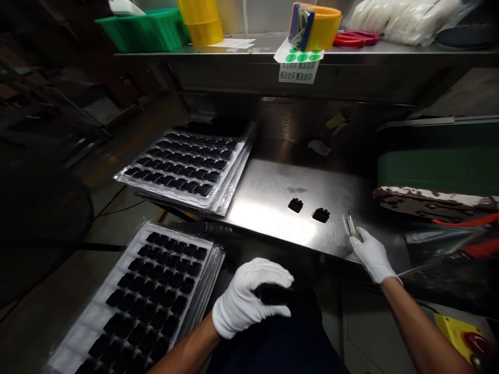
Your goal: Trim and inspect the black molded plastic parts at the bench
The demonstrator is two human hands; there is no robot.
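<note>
In front of my lap, my left hand [253, 296], in a white glove, curls its fingers and thumb around a dark piece that looks like a black plastic part [271, 293]. At the right of the steel bench [268, 192], my gloved right hand [372, 254] grips a small knife [351, 224] with a pale handle, its tip pointing away from me. Two small black plastic parts with notched edges lie on the bench left of the knife: one part [295, 205], and another part [321, 214] nearer my right hand.
Stacked clear trays of black parts [175, 166] lie on the bench's left; another tray stack [156, 291] stands lower left. A green conveyor belt [436, 171] borders the right. Overhead, a shelf [257, 47] holds a green bin [146, 31] and tape rolls. A red button [476, 343] sits lower right.
</note>
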